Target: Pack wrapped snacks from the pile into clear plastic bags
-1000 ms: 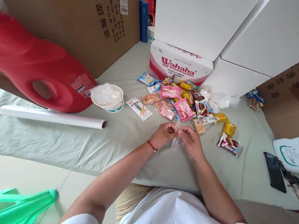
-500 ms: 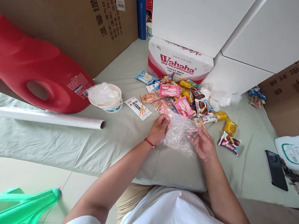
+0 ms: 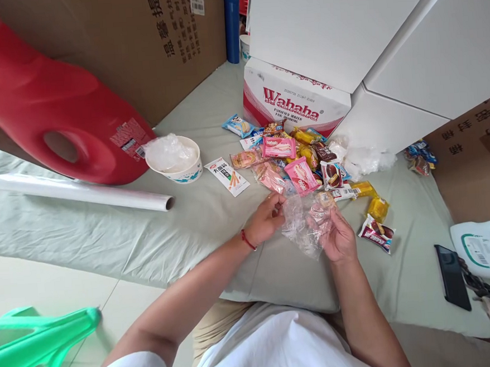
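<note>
A clear, crinkled plastic bag [image 3: 301, 224] is stretched between my two hands, just in front of a heap of wrapped snacks. My left hand [image 3: 267, 218] pinches its left edge between thumb and fingers. On the other side, my right hand [image 3: 337, 235] is closed on the bag's right edge. Whether anything lies inside the bag cannot be made out. Beyond it are pink wafer packets [image 3: 301, 176], a chocolate snack packet [image 3: 331, 175] and yellow-wrapped pieces [image 3: 378, 210]. A white snack packet [image 3: 226, 177] lies flat to the left of the heap.
A paper bowl [image 3: 181, 171] holding crumpled plastic, a roll of film [image 3: 82, 194] and a large red jug [image 3: 63, 106] are on the left. The Wahaha box [image 3: 293, 99] stands behind the snacks. At right are a phone [image 3: 452, 276] and a white jug [image 3: 487, 250].
My left hand has shifted slightly right and down, its fingers curling more. The plastic bag has moved a little right and spread differently between my hands.
</note>
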`<state>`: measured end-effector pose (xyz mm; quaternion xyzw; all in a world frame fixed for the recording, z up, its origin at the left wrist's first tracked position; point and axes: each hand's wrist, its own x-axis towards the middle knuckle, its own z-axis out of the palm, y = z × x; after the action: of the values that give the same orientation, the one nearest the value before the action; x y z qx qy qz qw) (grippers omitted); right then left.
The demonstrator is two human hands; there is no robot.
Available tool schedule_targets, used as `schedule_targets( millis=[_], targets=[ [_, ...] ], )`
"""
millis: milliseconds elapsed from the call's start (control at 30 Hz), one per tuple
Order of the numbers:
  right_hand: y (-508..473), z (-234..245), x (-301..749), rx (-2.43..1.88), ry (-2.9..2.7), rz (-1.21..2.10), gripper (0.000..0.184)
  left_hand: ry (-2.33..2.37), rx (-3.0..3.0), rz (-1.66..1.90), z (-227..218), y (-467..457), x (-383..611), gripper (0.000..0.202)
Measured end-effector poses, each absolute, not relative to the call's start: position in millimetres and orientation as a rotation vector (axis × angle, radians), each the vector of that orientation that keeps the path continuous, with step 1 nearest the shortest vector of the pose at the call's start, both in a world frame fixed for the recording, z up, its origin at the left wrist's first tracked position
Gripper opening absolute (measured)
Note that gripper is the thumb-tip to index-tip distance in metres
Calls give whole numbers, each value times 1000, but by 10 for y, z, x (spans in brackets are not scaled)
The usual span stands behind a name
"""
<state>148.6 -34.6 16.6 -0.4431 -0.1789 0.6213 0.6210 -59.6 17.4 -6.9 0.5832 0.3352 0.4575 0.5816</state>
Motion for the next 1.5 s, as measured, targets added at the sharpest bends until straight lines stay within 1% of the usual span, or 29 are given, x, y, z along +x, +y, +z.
schedule_targets(
  millis=[67, 133, 233, 267, 300, 367, 400, 467, 567, 667, 767, 867, 1000, 1133, 1200, 1367, 1433, 1500],
  targets=[
    [-317, 147, 1483, -1024, -354, 1415, 22, 690, 1444, 1051, -49, 167, -620, 30],
    [-288, 112, 1496, -1026, -282, 1407, 17, 637, 1482, 1076, -26, 160, -636, 41],
    [-262, 45, 1528, -1030, -225, 1415, 10, 727, 1480, 1135, -16, 152, -612, 51],
    [-259, 24, 1537, -1034, -231, 1417, 10, 784, 1474, 1154, -23, 150, -590, 49],
    [-258, 6, 1543, -1038, -246, 1418, 12, 837, 1463, 1171, -34, 151, -566, 41],
    [-259, -16, 1552, -1043, -279, 1413, 18, 901, 1437, 1208, -60, 159, -523, 20],
    [-260, -21, 1557, -1042, -284, 1407, 20, 906, 1415, 1224, -70, 167, -512, 19],
    [-265, -19, 1577, -1031, -270, 1387, 20, 880, 1319, 1245, -78, 191, -512, 31],
    [-292, -3, 1650, -1010, -245, 1354, 12, 830, 1074, 1263, -66, 236, -549, 42],
    [-362, 8, 1770, -1013, -292, 1318, 16, 811, 876, 1258, -44, 271, -579, 42],
    [-461, 4, 1916, -1036, -312, 1286, 19, 831, 802, 1193, -22, 293, -599, 41],
    [-560, -17, 2065, -1083, -307, 1251, 22, 866, 818, 1121, -1, 320, -633, 43],
    [-664, -19, 2181, -1188, -327, 1165, 29, 875, 816, 1130, 0, 365, -687, 43],
    [-744, 56, 2146, -1254, -444, 1280, 56, 859, 813, 1130, -23, 393, -712, 37],
    [-776, 83, 2145, -1339, -535, 1268, 61, 868, 803, 1134, -27, 403, -720, 36],
    [-809, 58, 2396, -1503, -569, 1074, 52, 835, 706, 1168, -10, 419, -735, 39],
    [-815, 90, 2481, -1615, -641, 857, 47, 828, 676, 1170, -5, 412, -730, 42],
    [-827, 185, 2434, -1726, -802, 501, 37, 845, 694, 1180, -1, 395, -711, 43]
  ],
)
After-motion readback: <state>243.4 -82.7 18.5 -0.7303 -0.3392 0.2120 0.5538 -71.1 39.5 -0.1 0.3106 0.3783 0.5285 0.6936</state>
